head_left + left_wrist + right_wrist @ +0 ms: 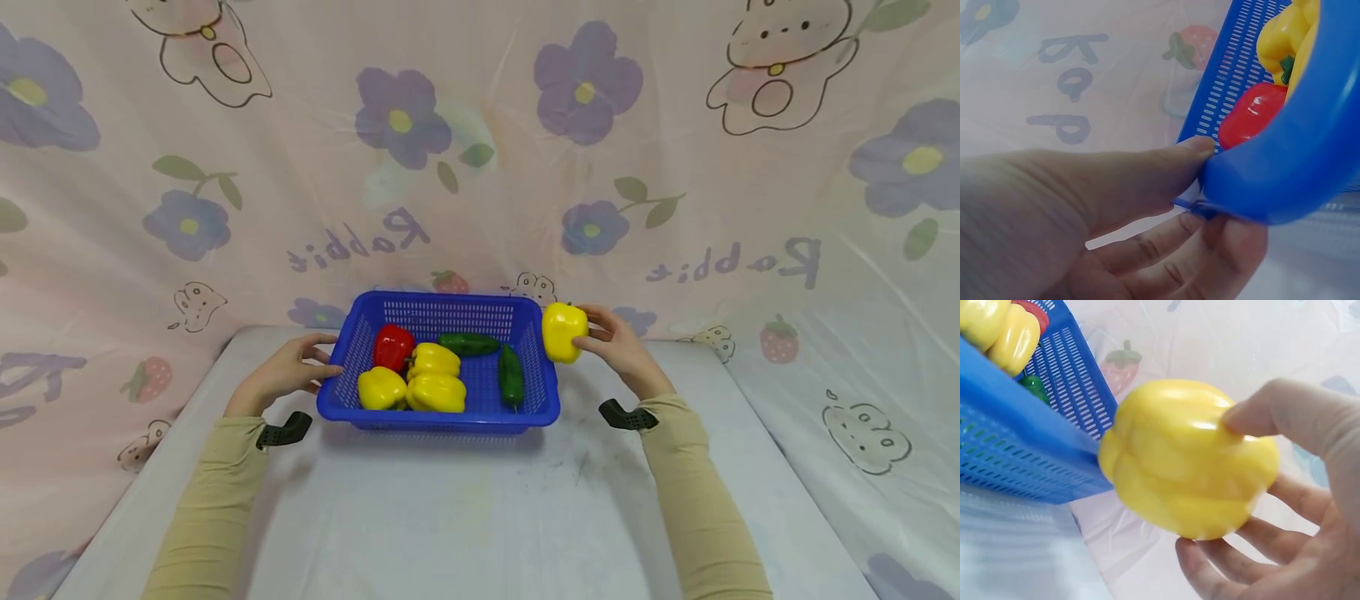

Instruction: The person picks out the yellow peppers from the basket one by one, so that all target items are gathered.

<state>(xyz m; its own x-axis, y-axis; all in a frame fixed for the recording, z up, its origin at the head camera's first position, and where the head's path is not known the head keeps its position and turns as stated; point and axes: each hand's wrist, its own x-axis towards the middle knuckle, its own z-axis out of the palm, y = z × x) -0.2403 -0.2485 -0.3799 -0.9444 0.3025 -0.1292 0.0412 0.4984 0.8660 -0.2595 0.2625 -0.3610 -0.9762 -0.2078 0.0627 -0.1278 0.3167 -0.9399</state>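
A blue perforated plastic basket (450,422) sits near the back of the white table. Its left rim is pinched by my left hand (288,371), thumb on top and fingers beneath, as the left wrist view shows. Inside lie a red bell pepper (393,347), several yellow bell peppers (437,392) and two green peppers (511,377). My right hand (617,346) holds another yellow bell pepper (1179,459) between thumb and fingers, just outside the basket's right rim. In the right wrist view that pepper partly covers the basket's corner.
The white tabletop (450,517) stretches in front of the basket. Behind it hangs a pale curtain (495,183) printed with flowers, rabbits and strawberries. Dark curved wrist mounts (628,415) stick out from both sleeves.
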